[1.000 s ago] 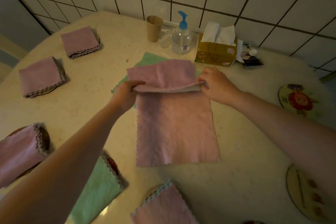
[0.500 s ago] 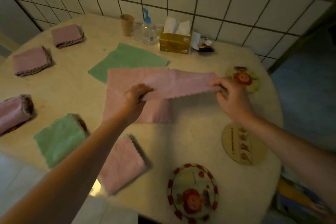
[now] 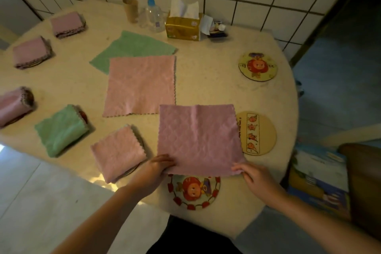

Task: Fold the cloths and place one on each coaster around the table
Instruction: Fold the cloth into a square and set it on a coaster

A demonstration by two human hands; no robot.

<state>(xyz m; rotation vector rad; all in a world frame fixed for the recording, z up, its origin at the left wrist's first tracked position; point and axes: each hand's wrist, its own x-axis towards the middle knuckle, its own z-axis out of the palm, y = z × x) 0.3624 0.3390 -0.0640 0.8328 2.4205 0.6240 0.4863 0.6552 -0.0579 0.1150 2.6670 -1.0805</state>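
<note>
Pink cloth (image 3: 199,140) now nearer, both hands.

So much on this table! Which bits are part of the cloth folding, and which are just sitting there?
Part of the job:
- pink cloth held by left hand and right hand
- flat pink cloth
- flat green cloth
- three bare coasters
- five folded cloths

Just sitting there:
- tissue box
- pump bottle
- paper cup

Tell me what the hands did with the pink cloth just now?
Both hands, left hand and right hand, lifted the top pink cloth off the pile, pulled it toward the person, and spread it flat by the table edge, still pinching its near corners. The other pink cloth, green cloth and folded ones stayed put.
</note>
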